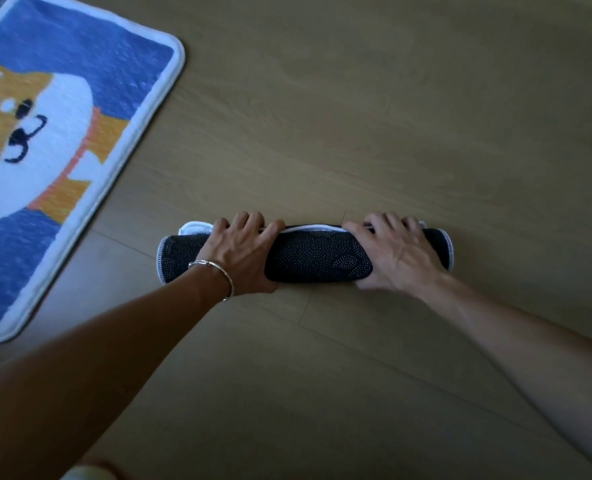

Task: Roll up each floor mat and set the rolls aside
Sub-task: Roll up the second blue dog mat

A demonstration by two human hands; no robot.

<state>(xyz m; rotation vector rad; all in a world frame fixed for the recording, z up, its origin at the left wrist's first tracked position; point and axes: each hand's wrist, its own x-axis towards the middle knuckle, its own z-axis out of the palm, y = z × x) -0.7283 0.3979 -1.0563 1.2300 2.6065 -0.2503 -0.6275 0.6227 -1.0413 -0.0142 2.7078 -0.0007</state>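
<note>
Blue pile with a white border marks the flat mat (62,150), printed with a dog, that lies unrolled on the wooden floor (391,116) toward its far-left edge, well apart from the work in hand. Near the middle of the floor lies the rolled mat (317,256), its dark dotted backing outward and a white edge showing along the far side. The left hand (242,254), a bracelet (215,271) at its wrist, presses on the roll's left part, its fingers (249,223) curled over the top and closed on the roll. The right hand (391,251) does the same on the right part, fingers hooked over the far edge and closed on the roll. The roll looks finished or nearly so. To do this step well, I would keep both hands pressing evenly so the ends stay level, tuck the loose white edge under, and lift the roll with both hands so it does not spring open. The flat mat is not yet rolled.
</note>
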